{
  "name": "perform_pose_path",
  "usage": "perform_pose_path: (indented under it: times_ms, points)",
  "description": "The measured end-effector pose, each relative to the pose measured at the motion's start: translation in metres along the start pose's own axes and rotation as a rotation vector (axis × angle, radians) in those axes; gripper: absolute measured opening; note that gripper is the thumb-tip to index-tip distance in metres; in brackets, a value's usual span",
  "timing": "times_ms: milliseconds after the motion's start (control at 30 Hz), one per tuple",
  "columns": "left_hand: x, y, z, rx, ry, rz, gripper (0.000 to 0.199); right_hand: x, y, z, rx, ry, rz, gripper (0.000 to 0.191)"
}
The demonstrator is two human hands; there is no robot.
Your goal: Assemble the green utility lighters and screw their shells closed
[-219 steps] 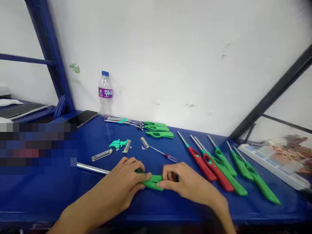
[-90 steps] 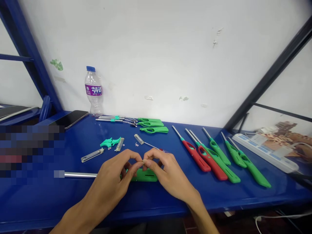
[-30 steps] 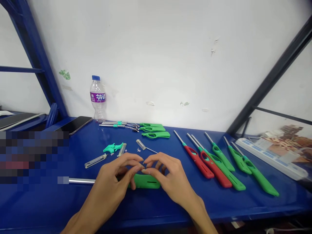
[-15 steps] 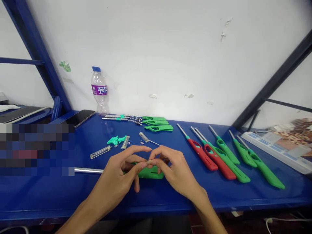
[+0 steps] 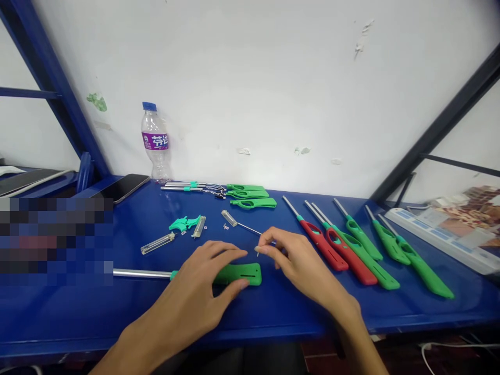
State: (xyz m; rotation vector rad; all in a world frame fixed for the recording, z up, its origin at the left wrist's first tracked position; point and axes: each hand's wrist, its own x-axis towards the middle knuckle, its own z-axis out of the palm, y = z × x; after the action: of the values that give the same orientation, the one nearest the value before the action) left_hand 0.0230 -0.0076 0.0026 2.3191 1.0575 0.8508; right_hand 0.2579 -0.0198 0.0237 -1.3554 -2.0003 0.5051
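Note:
A green-handled stick lighter (image 5: 250, 272) lies on the blue table, its metal tube pointing left. Over its handle rests my left hand (image 5: 199, 284), fingers and thumb spread on either side; the palm hides part of the handle. To the right of it, my right hand (image 5: 291, 258) pinches a tiny pale pin-like piece (image 5: 257, 253) between thumb and index finger, too small to name surely. Behind that hand runs a thin metal rod (image 5: 250, 228), partly hidden, with a clear plastic piece (image 5: 229, 218) at its far end.
Teal plastic parts (image 5: 184, 224) and clear tanks (image 5: 158, 243) lie at left. Lighter tubes with wires (image 5: 185, 187) and green handles (image 5: 253, 203) line the wall beside a bottle (image 5: 155, 143). Red (image 5: 324, 245) and green lighters (image 5: 425, 271) and a power strip (image 5: 441, 242) are right.
My hands have separated. The right hand has moved right with the tiny piece, while the left has opened and spread over the lighter's handle. The view has shifted slightly.

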Motion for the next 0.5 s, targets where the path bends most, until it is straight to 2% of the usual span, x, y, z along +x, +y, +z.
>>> perform_pose_path:
  times_ms: [100,167,500]
  points:
    - [0.0,-0.004,0.005,0.11,-0.122,0.043,0.034,-0.006,0.002,-0.007,-0.035,-0.099,0.021,0.017]
    - [0.001,-0.004,0.006,0.156,-0.161,0.044,0.032,-0.007,0.002,-0.006,-0.055,-0.116,0.022,0.016]
    - [0.005,-0.01,0.008,0.242,-0.133,0.058,0.027,0.002,0.006,0.012,-0.199,-0.075,-0.042,0.013]
